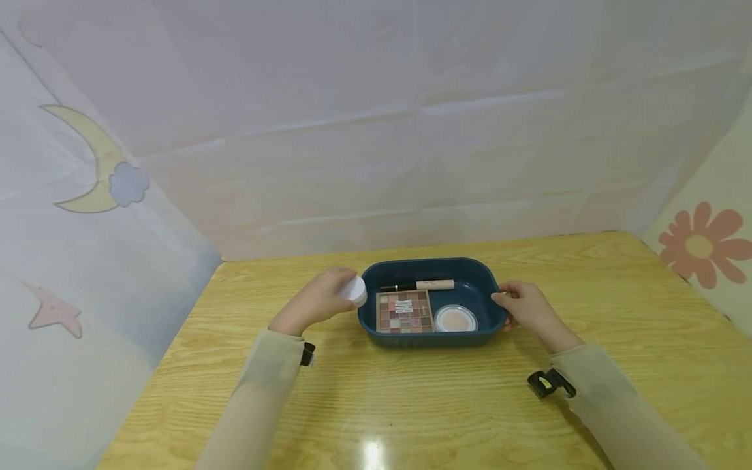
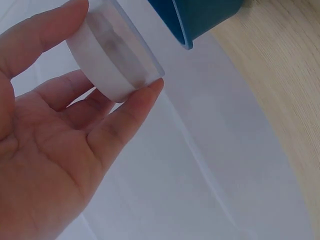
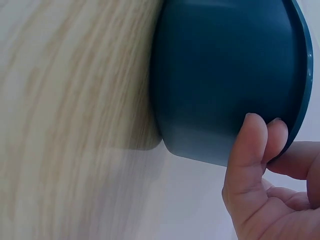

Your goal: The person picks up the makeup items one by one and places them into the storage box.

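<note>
A dark blue oval-cornered bin [image 1: 423, 341] stands on the wooden table. In it lie an eyeshadow palette [image 1: 404, 312], a round compact [image 1: 455, 320] with a clear rim, and a black and pale pink cosmetic tube [image 1: 435, 285]. My left hand [image 1: 320, 300] grips a small round jar [image 2: 112, 50], white with a see-through band, beside the bin's left end. Thumb and fingertips hold the jar tilted in the left wrist view. At the other end my right hand [image 1: 525, 310] pinches the bin's rim, its fingers [image 3: 252, 142] against the outer wall.
The wooden table [image 1: 399, 398] runs back to a pale cloth backdrop [image 1: 411, 163]. Cloth side walls carry a moon [image 1: 96, 156] on the left and a flower [image 1: 702, 245] on the right. Small black devices [image 1: 549, 383] sit at both wrists.
</note>
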Demonstrator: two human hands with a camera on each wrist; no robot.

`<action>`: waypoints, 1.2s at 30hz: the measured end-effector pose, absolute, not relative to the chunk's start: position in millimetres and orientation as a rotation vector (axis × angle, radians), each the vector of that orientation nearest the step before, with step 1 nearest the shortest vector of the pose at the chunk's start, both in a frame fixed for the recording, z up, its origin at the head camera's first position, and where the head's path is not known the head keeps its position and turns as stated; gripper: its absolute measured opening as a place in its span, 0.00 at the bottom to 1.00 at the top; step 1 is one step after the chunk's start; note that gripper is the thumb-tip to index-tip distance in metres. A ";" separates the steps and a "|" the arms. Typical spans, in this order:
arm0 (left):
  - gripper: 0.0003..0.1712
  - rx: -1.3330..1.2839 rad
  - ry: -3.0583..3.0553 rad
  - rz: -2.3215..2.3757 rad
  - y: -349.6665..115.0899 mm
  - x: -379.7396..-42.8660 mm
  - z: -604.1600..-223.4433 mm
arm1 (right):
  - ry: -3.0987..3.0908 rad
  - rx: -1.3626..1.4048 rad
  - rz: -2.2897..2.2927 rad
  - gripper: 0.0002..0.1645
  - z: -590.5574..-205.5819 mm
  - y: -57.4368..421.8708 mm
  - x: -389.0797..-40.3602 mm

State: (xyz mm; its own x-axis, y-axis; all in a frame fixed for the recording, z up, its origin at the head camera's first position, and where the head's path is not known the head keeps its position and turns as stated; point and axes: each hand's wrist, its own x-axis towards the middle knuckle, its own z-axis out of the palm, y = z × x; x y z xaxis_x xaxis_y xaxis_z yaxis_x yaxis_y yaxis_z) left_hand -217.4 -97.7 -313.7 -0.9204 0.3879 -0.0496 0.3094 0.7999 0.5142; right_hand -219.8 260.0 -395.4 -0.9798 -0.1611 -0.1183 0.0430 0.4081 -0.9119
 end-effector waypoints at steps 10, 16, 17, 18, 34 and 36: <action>0.29 0.610 2.808 0.739 -93.4 -217.3 -311.8 | 2.469 -0.094 -1.621 0.27 -392.4 258.7 -218.7; 0.29 0.616 2.795 0.724 -88.6 -215.7 -309.0 | 2.465 -0.080 -1.619 0.27 -391.8 258.1 -218.3; 0.29 0.619 2.791 0.721 -87.7 -215.6 -308.2 | 2.465 -0.081 -1.616 0.27 -391.9 258.3 -218.5; 0.30 0.619 2.788 0.719 -86.8 -215.4 -307.5 | 2.465 -0.080 -1.615 0.27 -392.0 258.4 -218.6; 0.33 0.617 2.751 0.688 -78.1 -218.2 -302.6 | 2.461 -0.082 -1.617 0.26 -393.3 258.7 -220.6; 0.33 0.624 2.749 0.682 -76.7 -219.0 -301.9 | 2.458 -0.075 -1.617 0.25 -393.5 258.4 -220.9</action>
